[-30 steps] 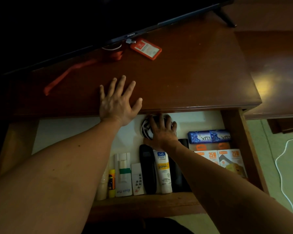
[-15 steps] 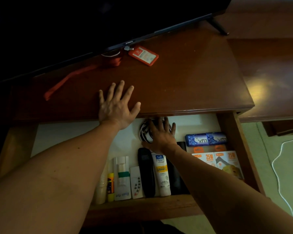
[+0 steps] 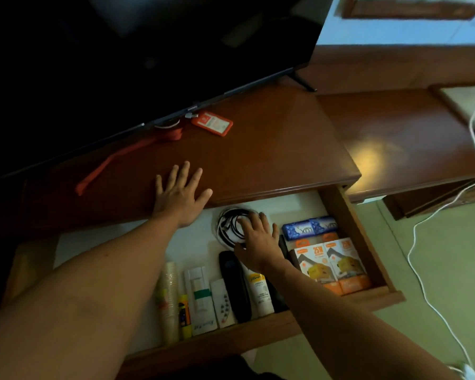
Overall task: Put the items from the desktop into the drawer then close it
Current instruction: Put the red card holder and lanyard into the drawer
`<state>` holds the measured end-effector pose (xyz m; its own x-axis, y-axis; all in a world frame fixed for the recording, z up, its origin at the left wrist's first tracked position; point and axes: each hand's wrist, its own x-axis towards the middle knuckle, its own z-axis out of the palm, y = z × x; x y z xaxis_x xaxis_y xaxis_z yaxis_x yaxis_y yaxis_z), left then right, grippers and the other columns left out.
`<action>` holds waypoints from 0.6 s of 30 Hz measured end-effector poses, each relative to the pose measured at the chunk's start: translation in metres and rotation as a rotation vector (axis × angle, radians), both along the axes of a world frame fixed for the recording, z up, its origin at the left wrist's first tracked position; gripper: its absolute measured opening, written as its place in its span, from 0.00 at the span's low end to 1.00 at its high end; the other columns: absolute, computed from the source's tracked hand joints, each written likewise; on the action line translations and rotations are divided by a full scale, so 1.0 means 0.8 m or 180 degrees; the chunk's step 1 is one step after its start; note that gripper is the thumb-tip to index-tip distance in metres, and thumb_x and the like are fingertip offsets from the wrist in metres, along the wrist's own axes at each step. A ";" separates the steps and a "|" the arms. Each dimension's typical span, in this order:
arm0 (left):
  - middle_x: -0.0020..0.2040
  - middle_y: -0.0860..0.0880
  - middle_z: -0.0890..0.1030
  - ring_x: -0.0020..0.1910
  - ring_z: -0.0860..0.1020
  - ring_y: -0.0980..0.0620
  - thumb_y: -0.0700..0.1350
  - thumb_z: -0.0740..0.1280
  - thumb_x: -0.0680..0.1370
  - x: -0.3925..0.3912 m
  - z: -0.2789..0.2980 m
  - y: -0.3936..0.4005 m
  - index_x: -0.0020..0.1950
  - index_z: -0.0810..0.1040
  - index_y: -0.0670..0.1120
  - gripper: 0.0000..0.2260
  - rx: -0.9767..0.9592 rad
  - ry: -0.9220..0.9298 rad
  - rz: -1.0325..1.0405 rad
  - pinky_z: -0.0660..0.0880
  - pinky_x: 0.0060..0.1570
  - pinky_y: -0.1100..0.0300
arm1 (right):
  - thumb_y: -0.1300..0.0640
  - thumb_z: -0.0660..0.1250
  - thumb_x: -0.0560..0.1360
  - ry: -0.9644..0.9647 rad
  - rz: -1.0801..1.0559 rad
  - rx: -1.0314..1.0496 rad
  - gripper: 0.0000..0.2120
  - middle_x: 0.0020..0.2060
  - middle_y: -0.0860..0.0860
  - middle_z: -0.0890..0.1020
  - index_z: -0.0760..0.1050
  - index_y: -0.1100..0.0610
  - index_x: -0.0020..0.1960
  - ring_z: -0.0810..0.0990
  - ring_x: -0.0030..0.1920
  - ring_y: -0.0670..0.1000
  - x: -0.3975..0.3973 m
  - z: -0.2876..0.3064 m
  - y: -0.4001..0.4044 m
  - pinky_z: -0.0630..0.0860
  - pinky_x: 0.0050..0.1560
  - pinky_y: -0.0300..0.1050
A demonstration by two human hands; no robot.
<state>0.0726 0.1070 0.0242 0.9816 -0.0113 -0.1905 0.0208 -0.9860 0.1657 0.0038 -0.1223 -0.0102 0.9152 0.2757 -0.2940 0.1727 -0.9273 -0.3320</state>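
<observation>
Right hand [image 3: 258,239] now drawn back a little from under the desk edge, fingers spread flat on the coiled cable [image 3: 231,224] at the back of the open drawer [image 3: 368,253] — pressing, not gripping. Left hand [image 3: 180,192] flat on the desktop [image 3: 272,149] as before, holding nothing. Red badge [image 3: 212,123] and strap [image 3: 115,160] not yet stowed — likely next.

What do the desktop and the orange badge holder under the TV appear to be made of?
Desktop: looks like dark red-brown wood or veneer with a glossy varnish; it mirrors a bright light patch. Badge holder: probably soft matte plastic or silicone, with rounded corners and no glare.
</observation>
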 end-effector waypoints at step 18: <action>0.83 0.51 0.44 0.80 0.39 0.46 0.64 0.47 0.82 -0.011 0.010 0.039 0.80 0.54 0.60 0.26 -0.0434 0.0019 -0.0012 0.36 0.75 0.39 | 0.50 0.65 0.77 -0.1059 -0.0215 0.0362 0.23 0.73 0.50 0.68 0.69 0.50 0.72 0.62 0.74 0.56 0.062 0.096 0.061 0.63 0.71 0.62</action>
